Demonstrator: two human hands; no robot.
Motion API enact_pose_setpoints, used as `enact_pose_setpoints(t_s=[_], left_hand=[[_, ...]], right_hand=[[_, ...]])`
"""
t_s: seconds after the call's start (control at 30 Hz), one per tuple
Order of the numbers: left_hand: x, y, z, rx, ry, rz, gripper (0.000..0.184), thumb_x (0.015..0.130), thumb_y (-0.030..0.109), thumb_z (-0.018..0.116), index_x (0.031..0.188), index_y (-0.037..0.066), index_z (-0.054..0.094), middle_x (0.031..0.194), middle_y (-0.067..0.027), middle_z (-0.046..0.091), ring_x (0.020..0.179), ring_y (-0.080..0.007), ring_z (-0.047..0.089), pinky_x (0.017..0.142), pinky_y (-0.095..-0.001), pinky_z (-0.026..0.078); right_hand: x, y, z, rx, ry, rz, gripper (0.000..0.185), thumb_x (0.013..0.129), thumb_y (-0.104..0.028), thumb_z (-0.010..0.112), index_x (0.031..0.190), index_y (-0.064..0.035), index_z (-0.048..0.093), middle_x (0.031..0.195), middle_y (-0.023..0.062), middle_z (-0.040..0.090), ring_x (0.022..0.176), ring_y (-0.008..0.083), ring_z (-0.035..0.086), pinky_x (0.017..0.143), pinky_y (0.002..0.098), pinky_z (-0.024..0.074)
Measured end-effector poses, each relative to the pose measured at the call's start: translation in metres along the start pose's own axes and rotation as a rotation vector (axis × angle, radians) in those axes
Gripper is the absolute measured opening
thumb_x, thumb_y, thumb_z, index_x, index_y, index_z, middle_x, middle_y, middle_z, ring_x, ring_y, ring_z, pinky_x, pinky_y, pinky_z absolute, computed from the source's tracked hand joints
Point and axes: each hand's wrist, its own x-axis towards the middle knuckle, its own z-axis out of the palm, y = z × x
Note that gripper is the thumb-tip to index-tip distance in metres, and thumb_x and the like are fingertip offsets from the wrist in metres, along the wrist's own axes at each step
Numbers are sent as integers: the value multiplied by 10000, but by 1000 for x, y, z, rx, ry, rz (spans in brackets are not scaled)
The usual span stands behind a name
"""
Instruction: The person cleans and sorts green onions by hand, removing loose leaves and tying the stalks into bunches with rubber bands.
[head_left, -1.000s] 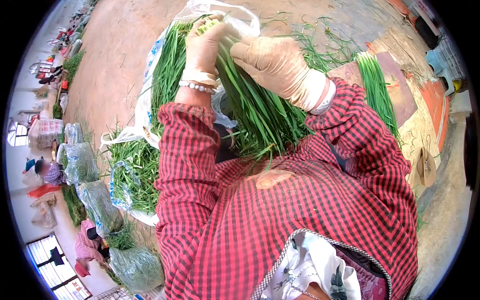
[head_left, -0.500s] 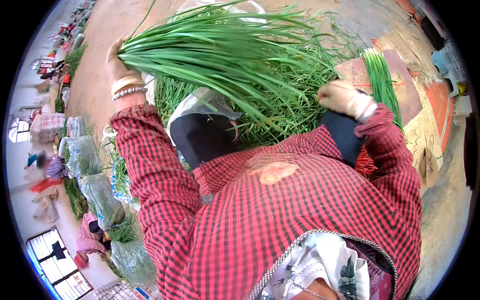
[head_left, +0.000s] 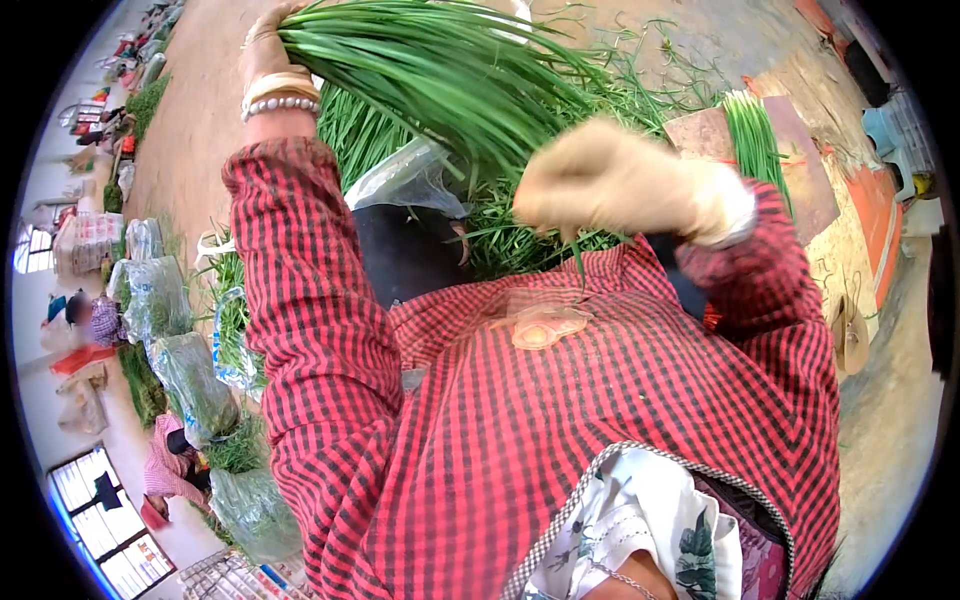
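My left hand (head_left: 265, 50), in a pale glove with a beaded bracelet at the wrist, is closed round one end of a big bunch of green chives (head_left: 440, 70). The long leaves fan out to the right, above my lap. My right hand (head_left: 625, 185), also gloved, hangs in the air just beside the leaf tips. Motion smears its fingers, which look bent, and I cannot see whether they hold anything. Below both hands lies a heap of loose chive leaves (head_left: 510, 235), partly covered by my right hand. Clear plastic (head_left: 405, 175) lies by my dark-clothed knee.
To the right, a bundle of chives (head_left: 755, 140) with a red tie lies on a brownish board (head_left: 805, 180). A sandal (head_left: 852, 335) is farther right. Along the left stand several plastic-wrapped bales (head_left: 195, 385) of greens, and a person (head_left: 170, 460) bends nearby.
My left hand has moved up and slightly right with the chives. My right hand has risen from beside my knee and swung left, towards the leaf tips.
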Motion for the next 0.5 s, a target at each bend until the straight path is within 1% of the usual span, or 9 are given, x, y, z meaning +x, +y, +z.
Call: enact_pose_setpoints(t_s=[0.03,0.07,0.1,0.13,0.2,0.27,0.33,0.4,0.5], left_hand=[[2,-1,2,-4,6,1,119,855,129,641,889,16,654,831,-93,683,730,-237,648,711,-366,546],[2,-3,6,-8,11,-1,125,853,139,645,889,19,654,825,-90,681,721,-237,647,701,-368,547],[0,-4,9,-11,7,-2,125,853,139,645,889,19,654,825,-90,681,721,-237,647,701,-368,547],[-3,-5,12,4,30,-16,131,849,148,651,883,22,653,820,-88,679,714,-237,646,693,-371,547],[-37,-3,36,-21,63,-49,138,841,161,656,870,26,647,811,-82,672,698,-236,642,676,-374,546],[-45,-8,39,-36,109,-54,136,846,161,645,868,28,644,801,-78,669,693,-236,639,678,-374,543],[-38,-15,29,-62,63,-82,135,863,167,611,846,34,629,797,-85,661,695,-241,633,690,-381,542],[-34,-21,22,-85,54,-101,149,868,175,599,853,30,630,802,-89,661,712,-246,635,695,-385,543],[-38,-22,14,-67,47,-70,181,851,173,607,887,-2,635,804,-109,658,715,-255,635,697,-384,543]], right_hand=[[9,20,15,-243,-32,-167,372,891,-381,630,985,-26,686,856,176,688,816,249,673,747,343,529],[15,30,26,-463,-91,-32,621,879,-437,634,1263,41,534,926,205,686,827,309,668,782,377,520],[27,52,36,-649,-73,160,727,881,-482,606,1347,48,429,960,236,671,846,371,651,811,400,513],[44,91,39,-538,-14,198,784,879,-520,596,1376,50,390,910,185,683,758,291,671,724,366,535],[54,97,31,174,70,414,676,896,-522,580,1302,11,490,805,86,658,608,159,626,579,279,511],[63,103,25,253,293,228,480,920,-469,580,1124,-34,592,704,-3,587,508,61,520,472,206,423],[64,98,31,380,405,179,331,951,-393,562,950,-68,620,669,-14,572,487,64,477,447,209,379],[61,99,34,439,252,31,315,968,-368,542,906,-71,629,628,-20,561,491,59,480,438,215,372],[34,93,46,382,74,124,299,963,-320,529,837,-67,628,579,4,543,490,85,483,460,241,391]])
